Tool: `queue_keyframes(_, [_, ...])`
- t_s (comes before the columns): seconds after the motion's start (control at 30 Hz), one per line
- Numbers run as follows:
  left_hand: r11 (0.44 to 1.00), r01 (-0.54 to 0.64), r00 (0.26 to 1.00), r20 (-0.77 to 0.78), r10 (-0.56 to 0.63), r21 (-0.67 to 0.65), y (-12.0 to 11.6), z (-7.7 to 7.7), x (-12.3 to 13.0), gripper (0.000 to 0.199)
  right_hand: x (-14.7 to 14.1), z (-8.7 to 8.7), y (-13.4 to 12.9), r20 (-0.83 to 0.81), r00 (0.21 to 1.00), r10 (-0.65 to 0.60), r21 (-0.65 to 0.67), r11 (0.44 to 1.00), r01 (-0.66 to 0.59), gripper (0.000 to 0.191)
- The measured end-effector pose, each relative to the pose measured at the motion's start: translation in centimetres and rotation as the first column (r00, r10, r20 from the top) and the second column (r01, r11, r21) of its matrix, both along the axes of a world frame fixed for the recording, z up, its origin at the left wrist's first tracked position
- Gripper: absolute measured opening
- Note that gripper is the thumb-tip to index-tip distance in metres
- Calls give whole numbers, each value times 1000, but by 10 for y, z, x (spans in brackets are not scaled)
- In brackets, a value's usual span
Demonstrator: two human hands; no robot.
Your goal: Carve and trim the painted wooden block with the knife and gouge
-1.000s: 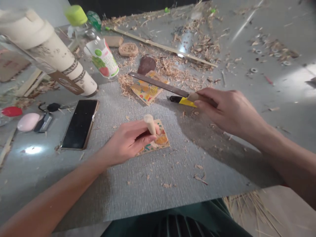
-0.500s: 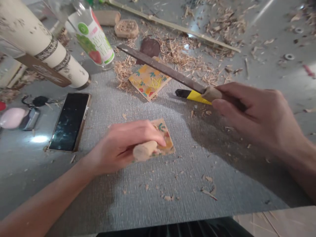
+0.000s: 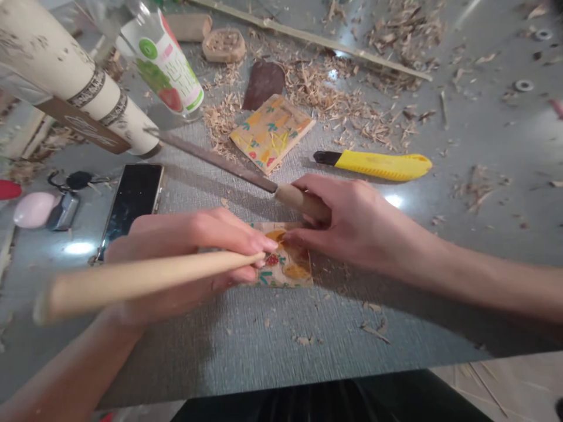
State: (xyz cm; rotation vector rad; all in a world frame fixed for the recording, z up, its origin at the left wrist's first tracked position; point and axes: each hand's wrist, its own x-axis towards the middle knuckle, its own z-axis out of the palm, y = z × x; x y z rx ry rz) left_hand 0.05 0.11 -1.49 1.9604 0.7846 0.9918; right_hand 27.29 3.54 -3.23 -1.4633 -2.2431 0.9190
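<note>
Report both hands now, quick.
Left hand: closed, holding the pale wooden stick near its narrow end.
Right hand: closed, holding the file by its wooden handle.

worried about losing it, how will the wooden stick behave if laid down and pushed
The wooden stick looks rounded, so it would probably roll. Likely stiff too: it juts straight from the left hand without visible sag.

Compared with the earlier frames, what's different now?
The right hand, with the file, has moved left and toward the person, uncovering the yellow knife. In the left hand, the wooden stick has swung from pointing up to slanting left toward the camera. Neither hand has let go. The phone and bottle stayed in place.
</note>
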Motion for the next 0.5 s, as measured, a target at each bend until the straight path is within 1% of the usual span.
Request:
queue_keyframes(0.07, [997, -75, 996, 56, 75, -11, -4, -7, 3, 8, -3, 0, -1, 26, 998, 52, 3, 999, -52, 32])
queue_keyframes(0.1, [996, -90, 994, 64, 90, 0, -7, -10, 6, 8, -4, 1, -2, 38, 996, 77, 9, 997, -78, 27])
queue_keyframes(0.17, [991, -134, 991, 19, 134, -3, -11, -12, 11, 8, -5, 2, -3, 55, 992, 114, 30, 993, -116, 21])
queue_keyframes(0.2, [992, -118, 993, 11, 117, 35, -13, -11, 13, 10, -5, 2, -3, 59, 991, 119, 43, 992, -122, 19])
queue_keyframes(0.23, [990, -137, 990, -40, 138, 21, -15, -11, 14, 10, -4, 2, -3, 65, 991, 118, 55, 991, -121, 19])
queue_keyframes(0.33, [992, -118, 984, -132, 122, 38, -18, -12, 14, 5, -2, -1, -4, 71, 993, 97, 83, 991, -103, 20])
queue_keyframes(0.4, [993, -113, 983, -141, 118, 44, -21, -14, 12, 1, 0, -3, -3, 71, 994, 80, 92, 992, -86, 21])
queue_keyframes(0.5, [987, -129, 981, -135, 142, 95, -25, -18, 13, 7, 1, -4, -3, 88, 995, 38, 89, 995, -46, 26])
